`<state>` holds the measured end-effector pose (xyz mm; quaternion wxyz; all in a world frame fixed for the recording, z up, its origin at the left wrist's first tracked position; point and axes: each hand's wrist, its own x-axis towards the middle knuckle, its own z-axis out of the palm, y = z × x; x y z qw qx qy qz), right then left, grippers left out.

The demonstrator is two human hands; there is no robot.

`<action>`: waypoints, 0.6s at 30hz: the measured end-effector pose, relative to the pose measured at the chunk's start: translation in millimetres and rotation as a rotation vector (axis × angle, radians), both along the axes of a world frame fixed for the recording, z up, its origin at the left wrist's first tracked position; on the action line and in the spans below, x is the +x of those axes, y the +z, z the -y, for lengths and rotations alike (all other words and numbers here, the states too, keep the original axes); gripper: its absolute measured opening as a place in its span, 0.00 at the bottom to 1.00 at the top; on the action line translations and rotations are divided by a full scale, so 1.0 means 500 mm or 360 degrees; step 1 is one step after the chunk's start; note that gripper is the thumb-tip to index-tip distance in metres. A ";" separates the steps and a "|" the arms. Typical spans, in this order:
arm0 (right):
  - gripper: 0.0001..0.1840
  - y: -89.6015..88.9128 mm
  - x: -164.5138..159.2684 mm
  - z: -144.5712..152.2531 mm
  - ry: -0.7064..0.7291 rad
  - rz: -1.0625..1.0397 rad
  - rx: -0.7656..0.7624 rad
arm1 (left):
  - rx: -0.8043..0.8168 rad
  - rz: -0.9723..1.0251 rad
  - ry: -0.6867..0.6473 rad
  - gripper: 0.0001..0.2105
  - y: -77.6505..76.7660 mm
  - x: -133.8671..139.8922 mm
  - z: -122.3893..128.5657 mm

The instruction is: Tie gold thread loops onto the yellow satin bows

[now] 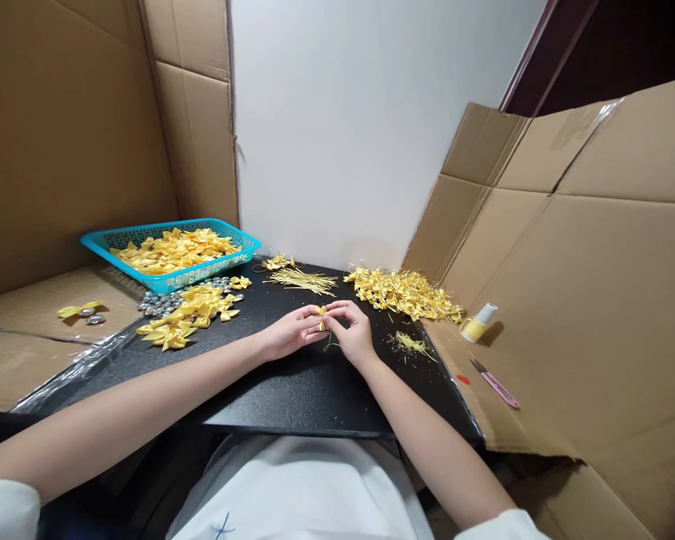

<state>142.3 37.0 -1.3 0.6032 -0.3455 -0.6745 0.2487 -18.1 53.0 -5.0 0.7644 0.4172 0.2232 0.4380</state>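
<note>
Over the middle of the black table, my left hand (291,334) pinches a small yellow ribbon bow (322,310) between thumb and fingers. My right hand (349,328) closes on the same bow from the other side, fingertips meeting those of the left. A thin cord end dangles below the fingers; what the right fingertips grip exactly is partly hidden. Left of my hands lies a pile of yellow bows (202,304) beside silvery round pieces (160,301). Beyond my hands are cut gold cords (304,281), and to the right a heap of corded bows (402,291).
A blue basket (169,283) of yellow bows stands at the back left. On the cardboard at right are a thread spool (479,324), pink-handled snips (496,384) and a red scrap (463,379). Cord trimmings (410,343) lie right of my hands. Cardboard walls (585,300) flank the table (292,397).
</note>
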 end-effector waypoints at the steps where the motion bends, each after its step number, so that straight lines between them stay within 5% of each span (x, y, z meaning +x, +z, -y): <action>1: 0.03 0.000 -0.001 0.000 0.0014 -0.0013 -0.0015 | 0.0026 -0.0008 0.0027 0.13 0.002 0.001 0.001; 11: 0.12 -0.004 0.001 -0.012 0.0255 -0.0188 -0.0484 | 0.0045 -0.0120 0.0036 0.12 -0.003 -0.005 -0.005; 18: 0.11 -0.003 0.007 -0.016 0.0192 -0.0075 -0.0339 | -0.0005 -0.0242 -0.0137 0.08 0.008 -0.018 -0.005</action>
